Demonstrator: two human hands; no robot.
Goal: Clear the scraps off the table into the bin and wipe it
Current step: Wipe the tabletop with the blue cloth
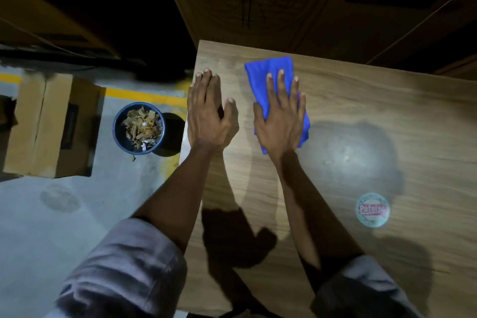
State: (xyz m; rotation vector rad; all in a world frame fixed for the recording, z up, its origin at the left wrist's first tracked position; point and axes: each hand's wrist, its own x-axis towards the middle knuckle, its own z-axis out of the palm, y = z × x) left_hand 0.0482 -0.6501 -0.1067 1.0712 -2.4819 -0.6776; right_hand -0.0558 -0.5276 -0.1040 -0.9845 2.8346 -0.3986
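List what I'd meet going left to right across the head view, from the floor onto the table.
Cardboard box → bin holding scraps → left hand flat at the table edge → right hand pressing the blue cloth → round sticker.

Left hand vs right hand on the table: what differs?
The left hand rests on the bare wooden table by its left edge; the right hand presses the folded blue cloth. Left hand's fingers lie together, right hand's are spread. Both are open, palms down.
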